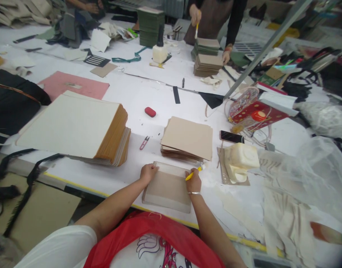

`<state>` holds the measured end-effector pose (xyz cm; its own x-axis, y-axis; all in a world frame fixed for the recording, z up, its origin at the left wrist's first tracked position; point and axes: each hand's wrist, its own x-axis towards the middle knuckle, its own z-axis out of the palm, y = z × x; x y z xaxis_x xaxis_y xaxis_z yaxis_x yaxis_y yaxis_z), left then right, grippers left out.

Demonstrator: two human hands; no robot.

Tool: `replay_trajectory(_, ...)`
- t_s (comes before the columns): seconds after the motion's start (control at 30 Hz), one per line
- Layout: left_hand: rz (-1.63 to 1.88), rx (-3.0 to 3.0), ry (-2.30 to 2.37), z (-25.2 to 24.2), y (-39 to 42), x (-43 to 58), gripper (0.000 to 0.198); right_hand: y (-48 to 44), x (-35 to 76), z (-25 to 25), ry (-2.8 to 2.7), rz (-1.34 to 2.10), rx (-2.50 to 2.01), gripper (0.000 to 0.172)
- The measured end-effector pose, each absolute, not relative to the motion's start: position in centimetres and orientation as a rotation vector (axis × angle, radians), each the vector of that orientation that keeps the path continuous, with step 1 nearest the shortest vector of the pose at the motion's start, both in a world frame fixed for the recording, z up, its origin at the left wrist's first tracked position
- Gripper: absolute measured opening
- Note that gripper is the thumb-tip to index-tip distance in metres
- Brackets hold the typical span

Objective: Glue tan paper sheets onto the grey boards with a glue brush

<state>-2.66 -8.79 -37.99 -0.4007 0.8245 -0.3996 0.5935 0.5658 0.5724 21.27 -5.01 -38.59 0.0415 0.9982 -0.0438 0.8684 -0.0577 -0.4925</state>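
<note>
The board (166, 190) lies flat at lower centre of the frame, on the near edge of the tabletop (137, 100). It appears thin, light and stiff, and it probably slides easily on the smooth surface. Pin it from above or take hold at an edge, not the face. The left hand (148, 173) rests on its upper left corner, fingers loosely bent, pressing rather than gripping. The right hand (193, 183), at the upper right corner, has its fingers closed around a yellow brush (193, 173). Just above lies a stack (187, 137) of tan sheets, with a pale tub (241, 159) to the right.
</note>
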Motion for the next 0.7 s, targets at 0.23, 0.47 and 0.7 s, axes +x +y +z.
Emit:
replay_trajectory(0.23, 0.374, 1.188, 2.174, -37.2, -8.9, -2.2, 0.032, -5.0, 21.2, -39.1, -1.898, 0.533, -1.986, 0.028)
replay_trajectory(0.47, 0.332, 1.282, 2.281, -35.4, -9.6, -2.6, 0.024, -5.8, 23.4, -38.4, -1.820, 0.334, -1.954, 0.039)
replay_trajectory(0.7, 0.944, 2.106, 2.020, -26.0, -17.3, -6.4, 0.013, -7.9, 26.0, -35.5, -1.698, 0.357, -1.922, 0.034)
